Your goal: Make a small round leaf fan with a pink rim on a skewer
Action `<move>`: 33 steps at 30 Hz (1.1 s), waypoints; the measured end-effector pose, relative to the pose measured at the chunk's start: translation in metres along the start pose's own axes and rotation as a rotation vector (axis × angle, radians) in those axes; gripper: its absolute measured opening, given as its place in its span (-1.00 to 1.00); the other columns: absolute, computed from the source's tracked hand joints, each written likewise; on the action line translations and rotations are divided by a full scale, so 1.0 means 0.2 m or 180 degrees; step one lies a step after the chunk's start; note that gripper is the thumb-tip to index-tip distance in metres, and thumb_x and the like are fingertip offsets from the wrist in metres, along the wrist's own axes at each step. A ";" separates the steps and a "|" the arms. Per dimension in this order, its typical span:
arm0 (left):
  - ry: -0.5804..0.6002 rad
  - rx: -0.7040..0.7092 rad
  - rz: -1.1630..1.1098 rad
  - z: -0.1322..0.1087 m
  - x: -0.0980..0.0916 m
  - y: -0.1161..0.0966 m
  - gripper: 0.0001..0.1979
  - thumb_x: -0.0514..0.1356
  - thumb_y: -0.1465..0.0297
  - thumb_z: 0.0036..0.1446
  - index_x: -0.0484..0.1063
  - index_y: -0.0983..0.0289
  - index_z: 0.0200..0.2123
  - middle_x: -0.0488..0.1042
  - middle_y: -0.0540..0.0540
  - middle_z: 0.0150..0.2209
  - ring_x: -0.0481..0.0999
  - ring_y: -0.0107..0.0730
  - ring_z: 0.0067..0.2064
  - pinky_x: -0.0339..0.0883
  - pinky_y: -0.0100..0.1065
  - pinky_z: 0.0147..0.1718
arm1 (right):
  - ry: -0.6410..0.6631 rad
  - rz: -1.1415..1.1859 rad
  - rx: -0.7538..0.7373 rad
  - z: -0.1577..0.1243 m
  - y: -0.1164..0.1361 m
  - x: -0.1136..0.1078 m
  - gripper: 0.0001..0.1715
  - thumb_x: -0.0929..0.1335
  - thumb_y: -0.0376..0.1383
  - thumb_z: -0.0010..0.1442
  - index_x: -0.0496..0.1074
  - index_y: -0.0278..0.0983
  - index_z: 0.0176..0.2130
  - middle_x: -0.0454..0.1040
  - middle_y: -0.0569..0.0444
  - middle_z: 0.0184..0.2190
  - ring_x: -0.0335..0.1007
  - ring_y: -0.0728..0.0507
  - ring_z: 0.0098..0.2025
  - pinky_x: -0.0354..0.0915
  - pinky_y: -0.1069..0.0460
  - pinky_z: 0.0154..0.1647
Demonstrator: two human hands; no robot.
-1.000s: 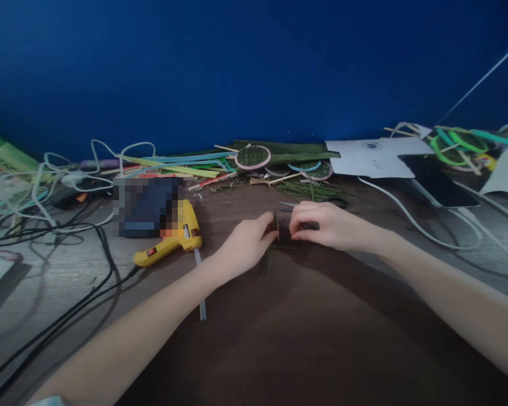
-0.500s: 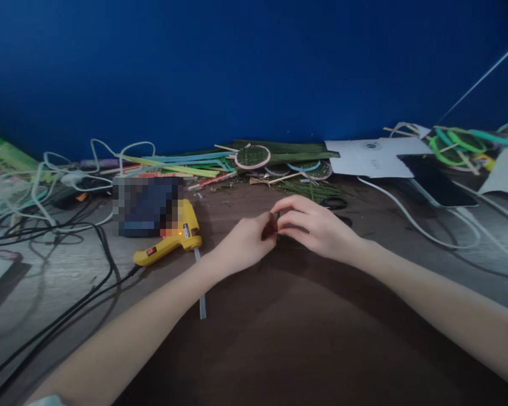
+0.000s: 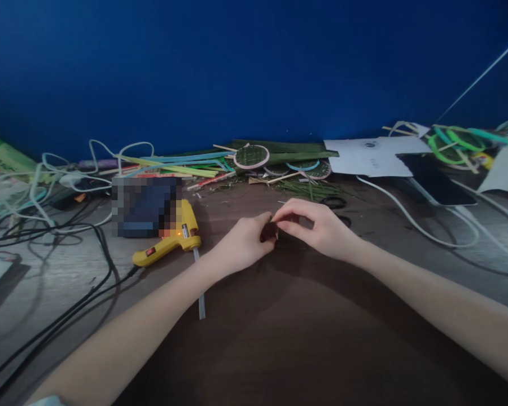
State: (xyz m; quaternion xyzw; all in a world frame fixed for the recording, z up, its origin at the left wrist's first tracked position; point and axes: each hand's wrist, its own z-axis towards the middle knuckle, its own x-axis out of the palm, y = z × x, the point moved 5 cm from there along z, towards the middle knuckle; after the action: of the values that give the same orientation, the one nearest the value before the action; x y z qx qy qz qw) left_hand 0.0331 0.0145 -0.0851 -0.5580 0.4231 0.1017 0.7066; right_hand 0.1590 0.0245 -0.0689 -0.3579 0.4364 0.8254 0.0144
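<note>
My left hand (image 3: 249, 242) is closed at the middle of the table, thumb and fingers curled round something dark and small that I cannot make out. My right hand (image 3: 311, 223) meets it from the right, its thumb and index finger pinched together at the left fingertips; what they grip is too small to tell. Just behind my right hand lie black-handled scissors (image 3: 335, 201), partly covered by it. Beyond both hands are thin green strips (image 3: 317, 188) and round woven green pieces with coloured rims, one of them pink-rimmed (image 3: 251, 156).
Left of my hands lies a yellow glue gun (image 3: 186, 224) with a clear glue stick, beside a dark pixelated object (image 3: 148, 207). Cables (image 3: 105, 248) tangle at the left. White paper (image 3: 364, 158) and a phone (image 3: 438, 180) lie at the back right, before a blue wall.
My right hand's fingers have drawn closer together, from spread to a pinch by the left fingertips. My left hand has hardly moved. The view has shifted very slightly.
</note>
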 end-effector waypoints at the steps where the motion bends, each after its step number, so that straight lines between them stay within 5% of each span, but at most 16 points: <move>1: -0.0001 0.0009 0.0014 0.00 0.00 0.00 -0.81 0.10 0.53 0.00 0.33 0.28 -0.25 0.45 -0.01 -0.40 0.42 -0.43 -0.40 0.22 -0.42 -0.41 | 0.0074 0.0089 0.0089 0.00 -0.01 0.01 -0.88 0.27 -0.35 0.18 0.37 -0.26 -0.23 0.42 0.04 -0.32 0.34 -0.07 -0.30 0.29 0.01 -0.28; 5: 0.0008 0.0022 0.0072 0.00 -0.01 -0.01 -0.81 0.11 0.50 0.01 0.35 0.28 -0.23 0.48 0.02 -0.34 0.44 -0.39 -0.35 0.25 -0.39 -0.34 | 0.0222 0.0210 0.0277 -0.01 -0.03 0.02 -0.74 0.32 -0.39 0.11 0.31 -0.25 -0.14 0.41 0.08 -0.34 0.33 -0.05 -0.36 0.29 0.02 -0.33; 16: 0.0351 0.0038 -0.0344 0.02 -0.02 0.03 -0.83 0.09 0.56 -0.01 0.33 0.25 -0.30 0.49 -0.02 -0.30 0.48 -0.42 -0.24 0.30 -0.40 -0.25 | 0.0440 0.0243 0.0280 -0.03 -0.05 0.06 -0.63 0.19 -0.60 -0.05 0.35 -0.27 -0.29 0.48 0.11 -0.39 0.39 -0.03 -0.33 0.26 0.07 -0.29; 20: 0.0402 0.0011 -0.0386 0.02 -0.01 0.04 -0.78 0.08 0.61 -0.04 0.33 0.26 -0.30 0.49 -0.02 -0.33 0.48 -0.45 -0.27 0.30 -0.43 -0.28 | 0.0523 0.0205 0.0302 -0.04 -0.05 0.06 -0.66 0.19 -0.59 -0.06 0.39 -0.27 -0.39 0.51 0.13 -0.42 0.42 -0.03 -0.34 0.25 0.06 -0.25; 26: 0.0230 0.0012 -0.0195 0.01 0.00 0.02 -0.84 0.10 0.57 0.00 0.30 0.27 -0.30 0.48 0.00 -0.33 0.47 -0.43 -0.31 0.31 -0.39 -0.31 | 0.0007 0.0028 0.0195 -0.03 -0.06 0.01 -0.77 0.21 -0.52 0.03 0.36 -0.28 -0.35 0.41 0.10 -0.42 0.28 -0.02 -0.40 0.17 0.08 -0.40; 33: 0.0193 -0.0070 -0.0026 0.01 0.00 0.01 -0.81 0.10 0.61 -0.04 0.28 0.25 -0.33 0.45 -0.01 -0.39 0.45 -0.43 -0.35 0.31 -0.38 -0.34 | 0.0341 -0.0346 0.0119 -0.02 -0.08 0.04 -0.93 0.31 -0.33 0.11 0.34 -0.28 -0.42 0.34 0.08 -0.46 0.23 -0.08 -0.34 0.16 0.01 -0.29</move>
State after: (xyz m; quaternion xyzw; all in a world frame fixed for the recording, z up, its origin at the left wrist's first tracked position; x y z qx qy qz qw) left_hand 0.0333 0.0171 -0.0876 -0.5703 0.4409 0.0865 0.6876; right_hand 0.1609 0.0288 -0.0860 -0.4243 0.4319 0.7948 0.0425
